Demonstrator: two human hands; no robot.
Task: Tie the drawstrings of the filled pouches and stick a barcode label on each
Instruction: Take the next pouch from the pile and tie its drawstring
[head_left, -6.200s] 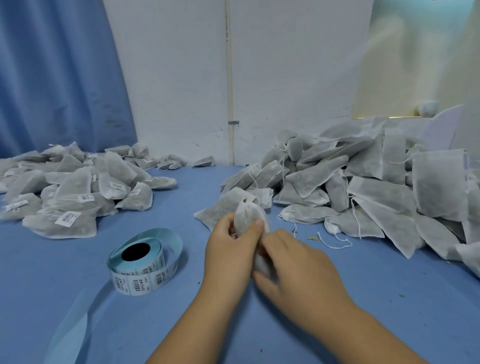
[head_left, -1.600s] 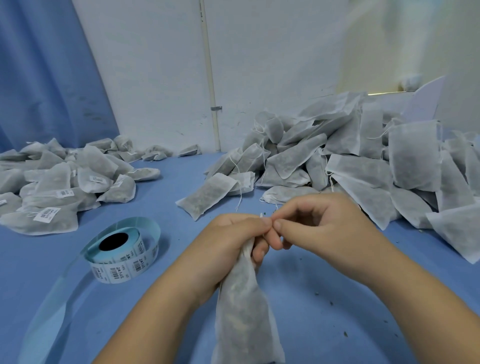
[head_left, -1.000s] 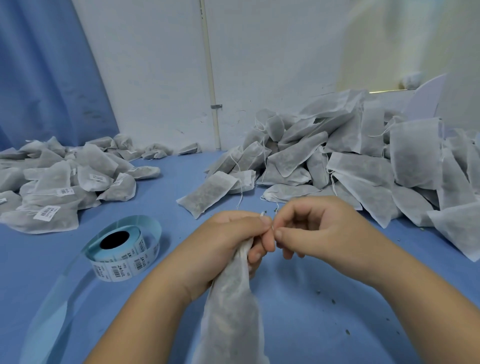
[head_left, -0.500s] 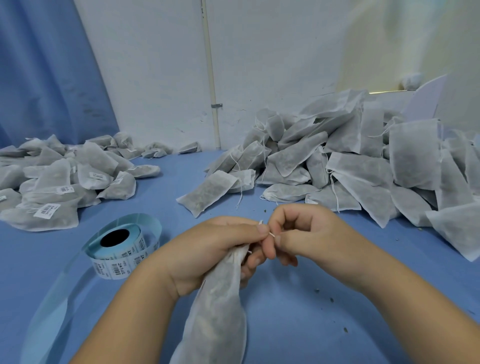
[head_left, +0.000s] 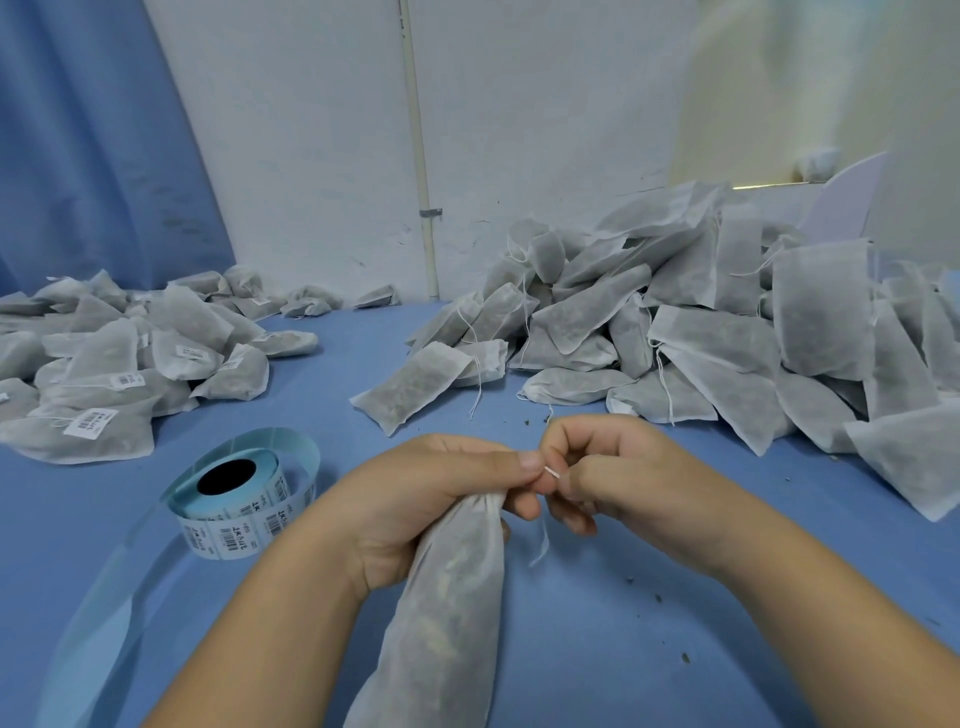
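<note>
A white mesh pouch filled with dried herbs hangs downward toward me, its gathered neck gripped in my left hand. My right hand pinches the thin white drawstring just right of the neck; a loose string end dangles below the fingers. A roll of barcode labels on pale blue backing stands on the blue table to the left of my hands.
A big pile of unlabelled pouches fills the right and back of the table. A pile of labelled pouches lies at the left. A strip of empty backing trails from the roll toward me. Behind stand a white wall and a blue curtain.
The pouch was lifted off the table and now hangs from my left hand. Over the last second both hands sank slightly while my right fingers kept working the string.
</note>
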